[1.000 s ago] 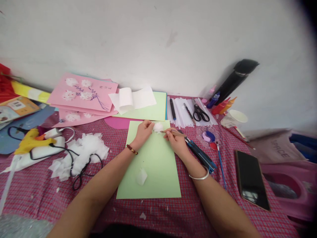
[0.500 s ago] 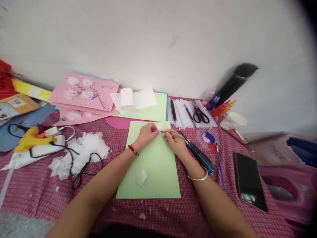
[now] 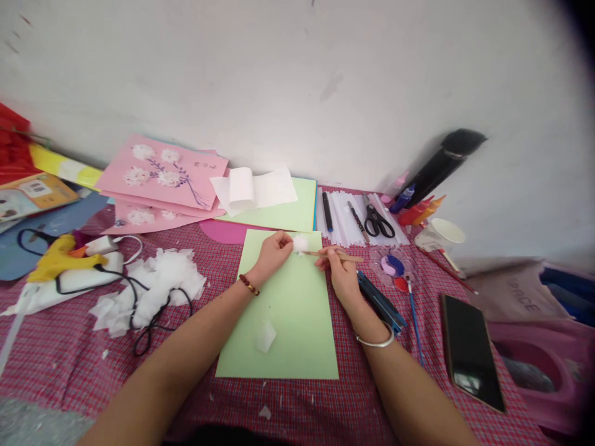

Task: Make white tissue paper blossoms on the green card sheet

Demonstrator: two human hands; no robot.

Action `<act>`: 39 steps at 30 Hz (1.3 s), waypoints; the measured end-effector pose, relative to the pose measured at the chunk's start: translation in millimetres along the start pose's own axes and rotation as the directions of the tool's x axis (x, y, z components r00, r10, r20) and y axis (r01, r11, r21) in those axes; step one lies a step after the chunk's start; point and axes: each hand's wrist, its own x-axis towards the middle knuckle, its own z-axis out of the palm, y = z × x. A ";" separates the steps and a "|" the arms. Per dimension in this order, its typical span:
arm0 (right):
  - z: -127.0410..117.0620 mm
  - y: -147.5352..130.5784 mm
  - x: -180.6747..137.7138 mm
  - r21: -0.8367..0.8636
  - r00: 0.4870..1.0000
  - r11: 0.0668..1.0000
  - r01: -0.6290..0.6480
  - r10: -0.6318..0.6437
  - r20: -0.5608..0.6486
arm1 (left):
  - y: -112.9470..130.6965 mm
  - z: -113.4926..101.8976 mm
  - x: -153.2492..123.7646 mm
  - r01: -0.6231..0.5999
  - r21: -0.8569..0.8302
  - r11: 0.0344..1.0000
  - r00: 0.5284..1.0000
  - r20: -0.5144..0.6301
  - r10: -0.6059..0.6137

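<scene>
A light green sheet of paper (image 3: 288,322) lies in front of me, with a small white tissue puff (image 3: 300,243) near its far edge. At the puff's left side, my left hand (image 3: 275,253) has its fingertips pinched together; whatever is between them is hidden. My right hand (image 3: 341,272) grips a thin wooden stick (image 3: 356,258), its tip pointing left at the bottom of the puff. A loose square of white tissue (image 3: 266,336) rests lower on the green sheet.
Left are a pile of tissue squares (image 3: 162,275), a yellow glue gun (image 3: 65,260) with black cord, and pink flower cards (image 3: 195,186). Right are a blue stapler (image 3: 381,303), scissors (image 3: 379,221), a paintbrush (image 3: 414,319), a paper cup (image 3: 441,235) and a phone (image 3: 473,353).
My right hand has shifted slightly right, drawing the stick back from my left fingertips. My left fingers have moved a little left, and more of the tissue puff shows.
</scene>
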 end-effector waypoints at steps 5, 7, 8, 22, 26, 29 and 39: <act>2.0 -4.0 -2.1 -0.019 0.995 1.000 0.022 -0.020 0.102 | 2.7 -3.0 0.7 0.042 -0.086 0.995 0.998 -0.046 -0.046; 2.2 -4.4 -2.8 -0.042 0.993 0.999 0.034 -0.029 0.118 | 2.4 -2.7 0.6 0.037 -0.098 0.995 0.998 -0.046 -0.041; 2.1 -4.1 -3.0 -0.053 0.994 0.998 0.039 -0.033 0.108 | 1.8 -2.2 0.5 0.033 -0.100 0.994 0.998 -0.044 -0.037; -0.5 6.0 4.3 -0.038 1.000 0.999 0.025 -0.025 0.006 | 69.2 -37.5 -9.4 -0.074 0.205 0.976 0.872 0.489 -0.037; -0.2 11.8 6.0 0.013 0.999 0.999 0.045 -0.045 -0.011 | 80.8 -55.5 -38.6 -0.063 0.341 0.938 0.707 0.679 -0.199; 0.6 13.7 7.8 0.055 0.999 0.998 0.041 -0.040 -0.023 | 68.2 -68.2 -70.6 -0.061 0.340 0.939 0.694 0.690 -0.205; -2.4 13.3 7.2 0.109 0.999 0.994 0.027 -0.024 -0.027 | 36.0 -75.6 -127.0 -0.075 0.379 0.922 0.864 0.486 -0.130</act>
